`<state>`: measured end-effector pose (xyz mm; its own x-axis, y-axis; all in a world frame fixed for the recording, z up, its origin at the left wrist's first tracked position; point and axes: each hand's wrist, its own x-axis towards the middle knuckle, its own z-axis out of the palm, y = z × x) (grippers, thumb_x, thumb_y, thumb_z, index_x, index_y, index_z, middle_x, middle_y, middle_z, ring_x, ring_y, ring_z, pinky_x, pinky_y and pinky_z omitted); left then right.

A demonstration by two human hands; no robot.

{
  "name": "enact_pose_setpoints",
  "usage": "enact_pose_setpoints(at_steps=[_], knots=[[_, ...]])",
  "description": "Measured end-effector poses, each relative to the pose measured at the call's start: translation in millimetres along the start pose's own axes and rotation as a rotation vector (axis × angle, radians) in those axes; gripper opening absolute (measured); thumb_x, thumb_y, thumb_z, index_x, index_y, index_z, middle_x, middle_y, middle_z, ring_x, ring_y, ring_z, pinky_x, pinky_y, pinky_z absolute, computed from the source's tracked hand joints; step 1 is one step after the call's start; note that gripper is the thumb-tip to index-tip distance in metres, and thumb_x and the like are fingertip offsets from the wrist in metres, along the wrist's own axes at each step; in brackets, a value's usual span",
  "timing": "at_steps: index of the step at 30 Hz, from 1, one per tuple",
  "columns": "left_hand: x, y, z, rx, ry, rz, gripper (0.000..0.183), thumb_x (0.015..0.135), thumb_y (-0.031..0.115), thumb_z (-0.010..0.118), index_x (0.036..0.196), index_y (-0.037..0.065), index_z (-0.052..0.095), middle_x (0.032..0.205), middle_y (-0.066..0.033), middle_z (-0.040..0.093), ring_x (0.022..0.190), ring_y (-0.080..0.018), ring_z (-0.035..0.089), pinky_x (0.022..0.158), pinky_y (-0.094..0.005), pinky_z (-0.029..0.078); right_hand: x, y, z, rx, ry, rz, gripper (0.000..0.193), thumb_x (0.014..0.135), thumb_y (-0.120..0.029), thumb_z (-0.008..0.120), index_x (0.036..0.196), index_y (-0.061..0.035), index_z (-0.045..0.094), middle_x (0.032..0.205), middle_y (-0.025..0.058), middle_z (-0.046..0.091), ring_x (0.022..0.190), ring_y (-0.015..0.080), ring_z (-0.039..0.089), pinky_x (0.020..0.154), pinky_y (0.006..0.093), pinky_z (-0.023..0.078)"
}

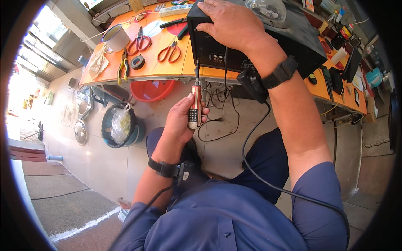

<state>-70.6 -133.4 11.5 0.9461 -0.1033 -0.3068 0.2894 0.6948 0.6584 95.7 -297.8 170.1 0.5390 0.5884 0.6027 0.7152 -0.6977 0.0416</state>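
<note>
My left hand (183,117) is closed round the red and white handle of a screwdriver (195,106). Its shaft points up to the lower left corner of a black box-shaped electrical device (289,54), which stands at the table's near edge. Round sockets (216,57) show on the device's near panel, and a black cord (226,69) hangs down beside them. With fingers stretched out, my right hand (232,23) lies flat over the device's upper left edge. On top of the device sits a clear domed container (268,9). Whether the screwdriver tip touches a screw is too small to tell.
On the orange table (150,71) lie red-handled scissors (169,52), yellow-black pliers (123,67), black tape (137,62) and a white mug (116,37). Beneath are a red basin (153,90), a bin (140,129) and loose cables (220,120). Cables run from both wrist straps.
</note>
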Motion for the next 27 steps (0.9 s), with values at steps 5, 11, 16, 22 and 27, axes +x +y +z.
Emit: enact_pose_setpoints(at_steps=[5,11,16,22,27], knots=[[4,-1,2,0.466,0.214,0.125,0.031,0.101,0.031,0.064,0.115,0.003,0.06,0.09,-0.005,0.063,0.079,-0.0161,0.066,0.061,-0.0286,0.054,-1,0,-4,0.009,-0.001,0.011,0.053,0.091,-0.034,0.067,0.13,0.001,0.06,0.13,0.0216,0.065,0.125,0.0334,0.06,0.105,0.0414,0.048],[6,5,1,0.415,0.249,0.053,0.033,0.101,0.035,0.063,0.108,0.003,0.062,0.087,-0.0046,0.064,0.073,-0.0151,0.065,0.06,-0.0267,0.052,-1,2,0,0.026,0.007,0.017,0.053,0.091,-0.034,0.068,0.13,0.0012,0.06,0.129,0.0216,0.065,0.124,0.0336,0.06,0.104,0.0413,0.048],[5,8,-1,0.346,0.207,0.019,0.034,0.102,0.038,0.06,0.109,0.004,0.062,0.085,-0.0048,0.064,0.072,-0.015,0.065,0.057,-0.0261,0.051,0,0,-2,0.028,-0.006,0.014,0.053,0.091,-0.033,0.068,0.13,0.0016,0.06,0.129,0.022,0.065,0.124,0.034,0.06,0.104,0.0413,0.048],[9,5,-3,0.534,0.25,0.122,0.034,0.103,0.037,0.06,0.11,0.005,0.062,0.085,-0.0056,0.064,0.07,-0.0152,0.065,0.057,-0.0267,0.053,-2,-1,-10,0.062,-0.029,0.03,0.053,0.091,-0.033,0.068,0.129,0.0025,0.06,0.129,0.0227,0.065,0.124,0.0349,0.06,0.104,0.0414,0.048],[5,15,-4,0.185,0.099,-0.013,0.034,0.104,0.038,0.059,0.105,0.003,0.062,0.085,-0.0075,0.064,0.068,-0.0173,0.065,0.057,-0.0287,0.055,0,0,-4,0.054,-0.02,0.015,0.053,0.091,-0.033,0.067,0.13,0.0021,0.06,0.129,0.0223,0.065,0.125,0.0343,0.059,0.104,0.0414,0.048]])
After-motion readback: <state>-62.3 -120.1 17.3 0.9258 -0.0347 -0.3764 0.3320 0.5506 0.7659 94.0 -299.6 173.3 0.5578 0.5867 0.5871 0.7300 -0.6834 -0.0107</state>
